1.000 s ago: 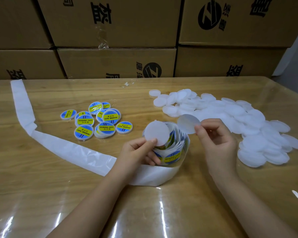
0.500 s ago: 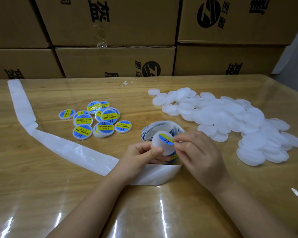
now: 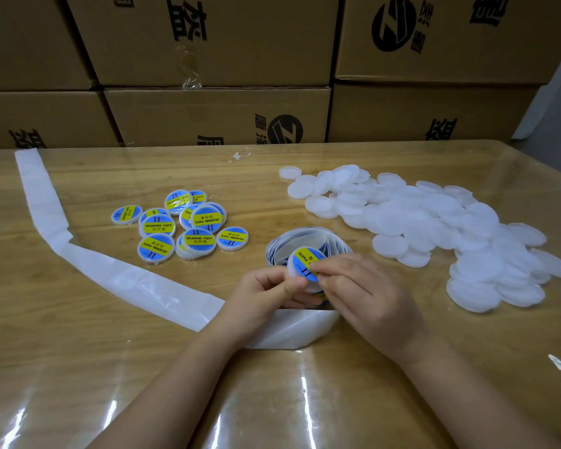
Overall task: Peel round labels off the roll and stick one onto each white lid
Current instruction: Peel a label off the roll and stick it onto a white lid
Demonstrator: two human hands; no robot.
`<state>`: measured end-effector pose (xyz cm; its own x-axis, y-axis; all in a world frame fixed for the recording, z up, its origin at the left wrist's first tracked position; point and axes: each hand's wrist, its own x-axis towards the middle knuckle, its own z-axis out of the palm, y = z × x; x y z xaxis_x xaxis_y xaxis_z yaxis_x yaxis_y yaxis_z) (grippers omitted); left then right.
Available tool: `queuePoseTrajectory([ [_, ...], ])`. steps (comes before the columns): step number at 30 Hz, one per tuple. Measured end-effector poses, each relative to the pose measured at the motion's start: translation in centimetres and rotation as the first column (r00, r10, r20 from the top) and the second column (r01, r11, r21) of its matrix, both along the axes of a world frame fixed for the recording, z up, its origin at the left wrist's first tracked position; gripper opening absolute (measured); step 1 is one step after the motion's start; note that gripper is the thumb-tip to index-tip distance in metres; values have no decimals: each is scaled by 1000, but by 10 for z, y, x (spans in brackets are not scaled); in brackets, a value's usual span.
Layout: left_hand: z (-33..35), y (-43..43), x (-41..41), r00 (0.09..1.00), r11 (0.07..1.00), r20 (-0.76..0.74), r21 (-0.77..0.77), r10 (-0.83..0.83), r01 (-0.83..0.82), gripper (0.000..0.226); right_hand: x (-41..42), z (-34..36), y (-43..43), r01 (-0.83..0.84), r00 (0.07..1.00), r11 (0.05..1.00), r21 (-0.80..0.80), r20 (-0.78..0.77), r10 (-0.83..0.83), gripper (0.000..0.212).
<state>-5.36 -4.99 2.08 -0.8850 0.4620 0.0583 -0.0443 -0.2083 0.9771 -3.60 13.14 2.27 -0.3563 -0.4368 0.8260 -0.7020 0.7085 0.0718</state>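
A lid [image 3: 292,275] is gripped at near centre by the left hand [image 3: 259,298], its label [image 3: 304,261] pinched at the right edge by the right hand [image 3: 366,296]. The roll [image 3: 308,237] just beyond is half hidden by both.

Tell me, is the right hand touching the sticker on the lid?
Touching. The head view shows the right hand's fingertips lying right on the blue and yellow label, on the white lid that the left hand holds.
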Motion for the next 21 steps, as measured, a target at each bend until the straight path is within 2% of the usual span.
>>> queuePoseTrajectory([
  [17, -1, -1, -1, 1000, 1000, -9, 2, -11, 11, 17, -1, -1, 2, -38, 999, 999, 3, 35, 38, 15],
  [21, -1, -1, -1, 1000, 1000, -13, -1, -12, 12, 24, -1, 0, 2, -40, 998, 999, 15, 54, 39, 14],
])
